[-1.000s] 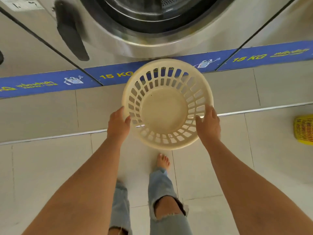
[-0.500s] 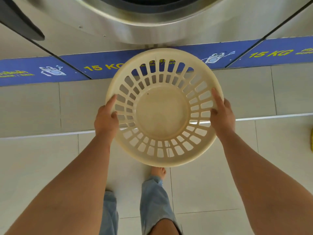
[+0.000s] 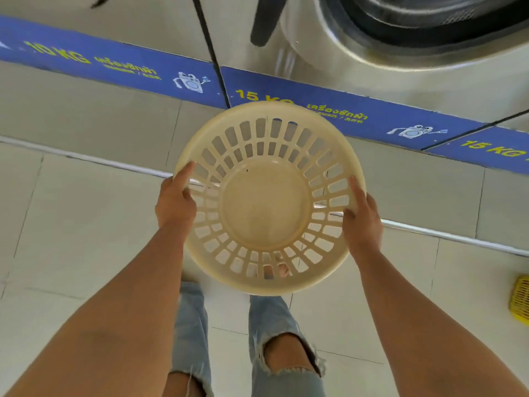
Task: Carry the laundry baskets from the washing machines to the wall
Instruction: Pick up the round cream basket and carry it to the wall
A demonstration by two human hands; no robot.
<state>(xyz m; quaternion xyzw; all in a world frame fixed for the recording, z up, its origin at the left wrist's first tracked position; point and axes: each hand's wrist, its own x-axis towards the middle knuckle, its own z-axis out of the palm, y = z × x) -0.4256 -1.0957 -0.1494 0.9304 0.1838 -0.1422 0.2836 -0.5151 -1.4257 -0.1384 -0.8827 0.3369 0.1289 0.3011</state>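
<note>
A round cream plastic laundry basket point(image 3: 266, 207) with slotted walls hangs in the air in front of me, empty, its opening facing up. My left hand point(image 3: 175, 202) grips its left rim and my right hand point(image 3: 363, 222) grips its right rim. Behind it stands a steel front-loading washing machine point(image 3: 400, 32) with a dark round door opening, at the upper right. My feet and torn jeans show below the basket.
A blue strip point(image 3: 357, 116) marked "15 KG" runs along the base of the machines above a raised tiled step point(image 3: 100, 110). A yellow basket point(image 3: 519, 302) sits on the tiled floor at the right edge. Pale floor tiles lie to the left.
The basket has come closer and lower in view, and the view has swung left: the washing machine door now sits at the upper right and the yellow basket is back at the right edge.
</note>
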